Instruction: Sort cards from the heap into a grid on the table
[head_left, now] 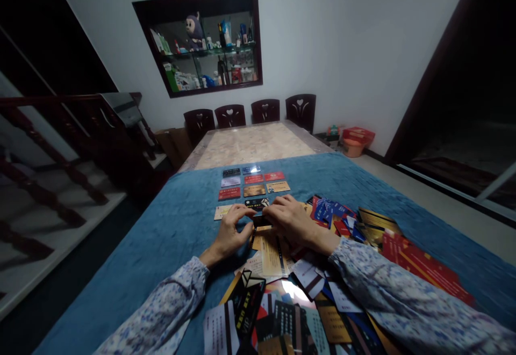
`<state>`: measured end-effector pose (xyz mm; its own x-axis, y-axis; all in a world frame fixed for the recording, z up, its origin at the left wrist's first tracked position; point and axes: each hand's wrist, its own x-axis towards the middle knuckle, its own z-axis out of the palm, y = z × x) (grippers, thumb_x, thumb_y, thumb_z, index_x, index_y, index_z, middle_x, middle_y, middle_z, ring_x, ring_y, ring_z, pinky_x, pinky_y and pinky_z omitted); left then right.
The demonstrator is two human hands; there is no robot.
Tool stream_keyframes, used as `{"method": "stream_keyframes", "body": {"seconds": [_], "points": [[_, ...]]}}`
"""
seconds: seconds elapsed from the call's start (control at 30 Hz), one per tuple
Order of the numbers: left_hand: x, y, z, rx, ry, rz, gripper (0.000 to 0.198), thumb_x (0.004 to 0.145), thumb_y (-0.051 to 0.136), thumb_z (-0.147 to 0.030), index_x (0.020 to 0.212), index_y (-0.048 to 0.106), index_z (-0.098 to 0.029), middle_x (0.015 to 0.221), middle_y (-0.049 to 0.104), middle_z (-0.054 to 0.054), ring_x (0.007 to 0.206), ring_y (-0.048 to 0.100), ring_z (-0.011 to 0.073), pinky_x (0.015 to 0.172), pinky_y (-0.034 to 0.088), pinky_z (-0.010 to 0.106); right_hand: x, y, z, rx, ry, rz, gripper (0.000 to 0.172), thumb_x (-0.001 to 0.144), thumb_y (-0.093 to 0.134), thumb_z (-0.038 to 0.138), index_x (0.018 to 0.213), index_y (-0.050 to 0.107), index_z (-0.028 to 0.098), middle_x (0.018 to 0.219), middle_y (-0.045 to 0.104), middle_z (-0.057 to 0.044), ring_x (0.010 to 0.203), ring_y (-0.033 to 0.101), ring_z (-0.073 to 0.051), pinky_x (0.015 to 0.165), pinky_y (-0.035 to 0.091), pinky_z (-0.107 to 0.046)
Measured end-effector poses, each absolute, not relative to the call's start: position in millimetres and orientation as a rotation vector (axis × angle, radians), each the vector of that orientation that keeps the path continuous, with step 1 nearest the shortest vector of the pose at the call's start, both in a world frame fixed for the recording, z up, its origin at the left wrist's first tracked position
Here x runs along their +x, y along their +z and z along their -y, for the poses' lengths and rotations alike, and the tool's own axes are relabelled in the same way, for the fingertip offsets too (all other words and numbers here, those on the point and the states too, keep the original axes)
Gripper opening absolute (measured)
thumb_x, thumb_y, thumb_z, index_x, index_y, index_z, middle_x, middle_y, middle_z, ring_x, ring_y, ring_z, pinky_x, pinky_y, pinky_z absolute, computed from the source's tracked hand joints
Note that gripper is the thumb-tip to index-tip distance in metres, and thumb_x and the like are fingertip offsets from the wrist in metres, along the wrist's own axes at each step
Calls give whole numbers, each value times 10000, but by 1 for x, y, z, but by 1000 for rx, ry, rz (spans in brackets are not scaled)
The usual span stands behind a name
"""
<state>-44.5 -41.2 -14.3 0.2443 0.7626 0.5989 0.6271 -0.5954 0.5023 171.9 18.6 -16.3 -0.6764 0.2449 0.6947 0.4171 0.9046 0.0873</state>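
Note:
Between my two hands a dark card (259,219) is held on edge, mostly covered by fingers. My left hand (231,231) pinches its left end with thumb and forefinger. My right hand (294,219) grips the other end, its fingers curled over and its thumb hidden. Just beyond lies a black card with yellow lettering (255,203), and a cream card (221,212) sits left of it. Further back, rows hold a red card (229,193), a gold card (254,190) and several others. Beneath my wrists spreads a loose pile of cards, including a gold card (274,255) and a black VIP card (248,304).
A blue cloth (169,242) covers the near part of the long table (250,143). Red cards (419,263) and blue cards (328,210) lie scattered on the right. Dark chairs (266,110) stand at the far end, and a wooden railing (44,167) runs along the left.

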Motion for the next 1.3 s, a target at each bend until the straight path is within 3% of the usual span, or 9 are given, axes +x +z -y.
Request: {"method": "stream_keyframes", "body": {"seconds": [0.17, 0.37, 0.97, 1.3], "points": [[-43, -19, 39, 2373, 1302, -1353, 125, 862, 583, -153, 940, 675, -185, 903, 657, 46, 899, 618, 189, 845, 518, 338, 166, -23, -19, -487, -301, 2361, 149, 999, 499, 198, 927, 629, 187, 778, 693, -31, 786, 518, -173, 738, 298, -320], [-43, -26, 37, 2393, 1238, -1349, 121, 875, 580, -149, 939, 676, -188, 878, 641, 42, 884, 600, 183, 813, 510, 326, 166, -28, -17, -514, -248, 2389, 152, 1001, 509, 210, 902, 620, 183, 756, 686, -19, 750, 505, -167, 735, 296, -317], [-50, -32, 36, 2709, 1153, -1397, 331, 868, 465, -54, 1127, 631, -175, 891, 655, 73, 893, 535, 228, 816, 513, 387, 177, -26, -11, -688, -444, 2492, 197, 935, 537, 166, 1116, 613, 178, 937, 659, -75, 850, 509, -217, 770, 302, -355], [-50, -45, 35, 2688, 1098, -1477, 370, 871, 492, -64, 1211, 581, -180, 971, 682, 80, 862, 607, 218, 792, 504, 361, 174, -27, -9, -849, -466, 2523, 285, 912, 553, 160, 1190, 595, 204, 959, 632, -75, 854, 514, -217, 760, 297, -350]]}}
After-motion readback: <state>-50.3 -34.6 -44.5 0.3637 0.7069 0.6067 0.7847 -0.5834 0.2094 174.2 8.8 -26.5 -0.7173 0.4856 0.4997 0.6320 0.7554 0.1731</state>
